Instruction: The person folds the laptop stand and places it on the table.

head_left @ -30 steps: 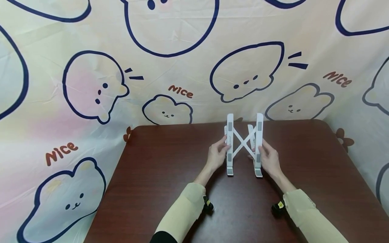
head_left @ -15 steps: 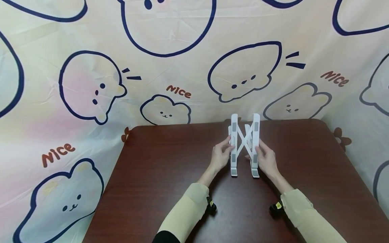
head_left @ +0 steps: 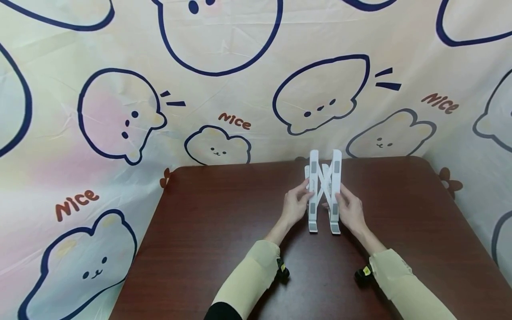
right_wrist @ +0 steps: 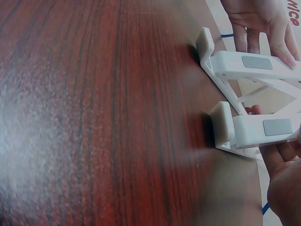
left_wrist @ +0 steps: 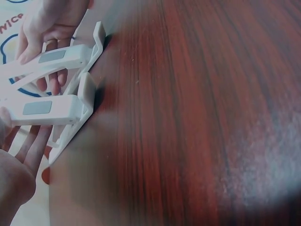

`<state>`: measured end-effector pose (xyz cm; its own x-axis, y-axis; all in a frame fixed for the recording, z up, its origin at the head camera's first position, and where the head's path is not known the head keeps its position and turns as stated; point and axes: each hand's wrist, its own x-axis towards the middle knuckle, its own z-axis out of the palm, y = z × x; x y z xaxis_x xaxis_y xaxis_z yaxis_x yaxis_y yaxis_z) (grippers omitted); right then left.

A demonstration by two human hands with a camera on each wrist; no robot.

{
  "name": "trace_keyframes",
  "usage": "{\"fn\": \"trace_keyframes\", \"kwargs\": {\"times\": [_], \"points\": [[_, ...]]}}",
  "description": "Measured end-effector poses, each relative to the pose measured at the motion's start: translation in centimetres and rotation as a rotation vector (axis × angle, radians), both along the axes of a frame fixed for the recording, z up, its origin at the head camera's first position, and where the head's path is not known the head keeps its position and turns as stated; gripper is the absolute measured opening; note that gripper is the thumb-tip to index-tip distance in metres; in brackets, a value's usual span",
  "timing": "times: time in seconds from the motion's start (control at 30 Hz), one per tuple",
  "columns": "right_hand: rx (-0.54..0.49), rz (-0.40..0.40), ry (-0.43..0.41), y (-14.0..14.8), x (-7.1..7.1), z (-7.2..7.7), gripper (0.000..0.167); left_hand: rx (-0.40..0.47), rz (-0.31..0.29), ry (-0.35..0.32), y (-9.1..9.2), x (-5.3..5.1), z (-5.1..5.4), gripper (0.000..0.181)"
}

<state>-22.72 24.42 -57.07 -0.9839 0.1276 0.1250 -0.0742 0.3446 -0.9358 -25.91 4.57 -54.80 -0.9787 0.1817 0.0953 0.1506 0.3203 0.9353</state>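
A white folding laptop stand [head_left: 314, 178] with grey pads and crossed bars stands on the brown table, its two long rails close together. My left hand [head_left: 295, 205] grips the left rail, thumb on top and fingers underneath. On the other side my right hand [head_left: 351, 211] holds the right rail in the same way. In the left wrist view the stand's rail [left_wrist: 47, 108] ends in an upturned lip, with my left hand [left_wrist: 16, 181] at its side. The right wrist view has the near rail [right_wrist: 263, 129] between the thumb and fingers of my right hand [right_wrist: 287, 188].
The dark wood table [head_left: 208, 231] reaches back to a cartoon-printed curtain [head_left: 224, 98]. The stand is near the table's far edge. Black wrist cameras [head_left: 283, 272] sit below both sleeves.
My left hand has pushed the left rail to the right, and the right rail has shifted slightly left. The rails are closer together and the crossed bars have narrowed.
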Motion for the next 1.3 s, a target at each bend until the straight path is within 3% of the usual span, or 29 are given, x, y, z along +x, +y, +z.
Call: {"fn": "trace_keyframes", "kwargs": {"times": [0.13, 0.6, 1.3], "points": [[0.075, -0.03, 0.016, 0.0, 0.0, 0.0, 0.05, 0.008, 0.0, -0.006, 0.2, -0.1, -0.1, 0.05], [0.135, -0.062, 0.049, -0.1, -0.1, 0.0, 0.049, 0.006, 0.01, -0.011, 0.8, 0.0, 0.1, 0.051], [0.113, -0.014, 0.005, -0.4, 0.2, 0.2, 0.051, 0.006, 0.02, -0.009, 1.8, 0.6, 0.2, 0.049]]}}
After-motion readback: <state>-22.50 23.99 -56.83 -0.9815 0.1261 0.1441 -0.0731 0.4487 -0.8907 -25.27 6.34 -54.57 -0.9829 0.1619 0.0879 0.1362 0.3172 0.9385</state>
